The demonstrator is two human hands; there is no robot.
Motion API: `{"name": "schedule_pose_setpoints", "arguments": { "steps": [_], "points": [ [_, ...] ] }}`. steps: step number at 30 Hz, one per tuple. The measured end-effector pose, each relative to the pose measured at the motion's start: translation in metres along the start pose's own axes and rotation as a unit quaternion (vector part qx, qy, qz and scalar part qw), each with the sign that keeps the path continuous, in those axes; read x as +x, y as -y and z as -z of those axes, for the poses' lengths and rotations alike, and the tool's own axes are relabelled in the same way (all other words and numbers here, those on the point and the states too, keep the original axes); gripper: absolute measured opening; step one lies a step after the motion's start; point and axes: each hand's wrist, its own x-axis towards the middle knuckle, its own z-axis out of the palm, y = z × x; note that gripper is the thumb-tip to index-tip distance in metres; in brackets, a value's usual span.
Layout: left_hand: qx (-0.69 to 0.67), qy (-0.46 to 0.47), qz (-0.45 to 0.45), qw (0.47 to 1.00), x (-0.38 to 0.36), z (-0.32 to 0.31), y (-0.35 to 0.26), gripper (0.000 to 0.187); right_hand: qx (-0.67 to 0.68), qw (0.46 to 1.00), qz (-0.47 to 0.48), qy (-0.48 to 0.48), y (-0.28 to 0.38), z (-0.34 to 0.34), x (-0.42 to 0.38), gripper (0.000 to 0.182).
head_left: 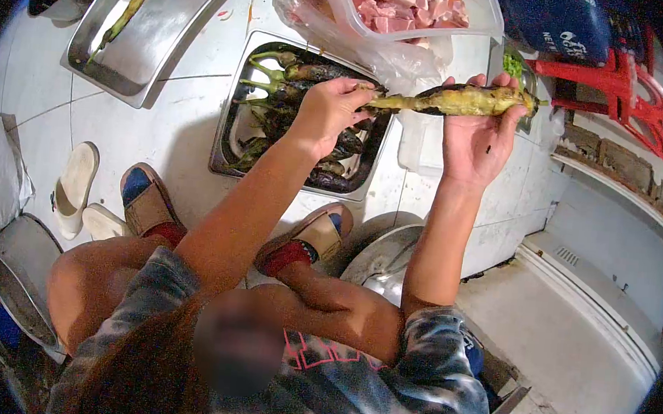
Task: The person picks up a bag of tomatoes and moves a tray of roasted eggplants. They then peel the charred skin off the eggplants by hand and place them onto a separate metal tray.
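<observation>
Eggplant (472,101), partly peeled: left hand (326,116) pinches narrow end, right hand (473,150) clasps thick end; light pressure spares flesh.

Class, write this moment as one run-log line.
left hand: pinching narrow end | right hand: palm up, supporting partly peeled eggplant | metal tray: charred eggplants inside

Clear corridor: bare floor (187,110) between the upper-left tray (158,30) and the centre tray (286,186). Obstructions: a plastic tub (438,35) and bag (393,64) at upper centre; a red stool (625,82) at upper right.
</observation>
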Motion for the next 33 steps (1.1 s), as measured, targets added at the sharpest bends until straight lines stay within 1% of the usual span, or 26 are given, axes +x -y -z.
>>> {"name": "schedule_pose_setpoints", "arguments": {
  "steps": [3, 6, 7, 8, 9, 12, 16, 19, 22, 25, 28, 31, 33],
  "points": [
    [0.045, -0.022, -0.011, 0.999, 0.005, 0.011, 0.009, 0.023, -0.004, 1.000, 0.008, -0.009, 0.002, 0.002, 0.000, 0.028],
    [0.201, -0.106, -0.012, 0.974, 0.008, 0.024, 0.014, 0.020, 0.010, 1.000, 0.018, -0.016, 0.005, 0.002, -0.001, 0.025],
    [0.325, -0.114, -0.051, 0.937, 0.008, 0.029, 0.014, 0.019, -0.009, 0.999, 0.022, -0.024, 0.005, 0.001, -0.001, 0.024],
    [0.444, -0.120, -0.089, 0.884, 0.008, 0.033, 0.015, 0.017, -0.028, 0.999, 0.026, -0.033, 0.004, 0.000, -0.001, 0.025],
    [0.554, -0.124, -0.125, 0.814, 0.007, 0.035, 0.017, 0.015, -0.046, 0.998, 0.031, -0.043, 0.003, 0.000, -0.001, 0.026],
    [0.564, -0.061, -0.247, 0.786, 0.007, 0.033, 0.020, 0.018, -0.072, 0.996, 0.008, -0.057, -0.002, 0.000, -0.002, 0.036],
    [0.565, -0.020, -0.262, 0.782, 0.003, 0.014, 0.012, 0.018, -0.104, 0.994, -0.012, -0.041, -0.007, 0.001, -0.003, 0.048],
    [0.548, -0.009, -0.330, 0.768, 0.000, 0.004, 0.001, 0.018, -0.143, 0.989, -0.013, -0.032, -0.008, -0.003, -0.003, 0.046],
    [0.491, -0.033, -0.334, 0.804, -0.007, -0.007, -0.012, 0.015, -0.184, 0.983, -0.003, -0.028, -0.010, -0.003, -0.003, 0.045],
    [0.596, -0.023, -0.350, 0.722, -0.014, -0.010, -0.026, 0.011, -0.234, 0.972, 0.020, -0.031, -0.014, -0.008, -0.003, 0.047],
    [0.590, 0.042, -0.338, 0.732, -0.015, -0.007, -0.029, 0.009, -0.293, 0.954, 0.047, -0.036, -0.016, -0.006, -0.002, 0.042],
    [0.584, 0.029, -0.440, 0.682, -0.010, -0.005, -0.026, 0.011, -0.318, 0.945, 0.046, -0.061, -0.017, -0.007, -0.003, 0.047],
    [0.558, -0.043, -0.452, 0.695, -0.012, -0.011, -0.029, 0.013, -0.322, 0.942, 0.047, -0.083, -0.016, -0.008, -0.004, 0.051]
  ]
}}
